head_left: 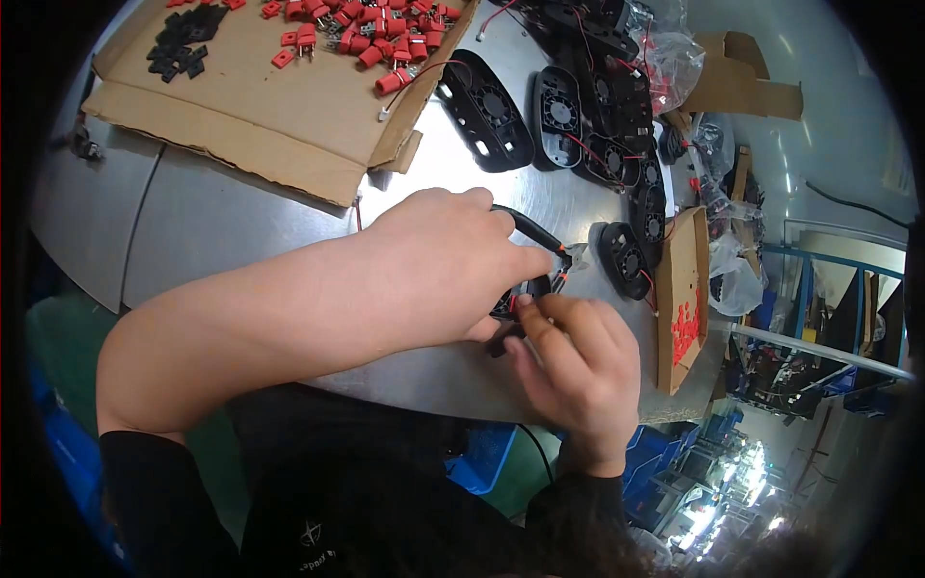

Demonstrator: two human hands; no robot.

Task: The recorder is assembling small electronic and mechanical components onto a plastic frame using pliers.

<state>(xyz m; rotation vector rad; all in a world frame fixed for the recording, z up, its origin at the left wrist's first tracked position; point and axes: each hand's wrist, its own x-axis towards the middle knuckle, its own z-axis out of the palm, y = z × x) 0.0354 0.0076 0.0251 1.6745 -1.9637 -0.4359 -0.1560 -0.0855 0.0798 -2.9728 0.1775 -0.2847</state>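
My left hand (448, 255) reaches across from the left, its fingers curled over a black plastic fan housing (535, 287), which it mostly covers. My right hand (583, 361) is closed at the housing's near side, thumb and fingertips pinched together beside a small red piece (515, 303). Whether the fingertips hold that piece or a wire is hidden. A pair of cutting pliers (575, 255) with black and orange handles lies just beyond the left fingers, jaws pointing right. One of its handles runs behind the left hand; I cannot tell if the hand touches it.
A cardboard tray (251, 149) at the far left holds red plugs (381, 39) and black pieces (183, 43). Several black fan housings (487, 106) with red wires lie on the metal table (231, 197). At right, another cardboard tray (679, 260) holds small red parts (686, 328), near clear plastic bags (737, 284).
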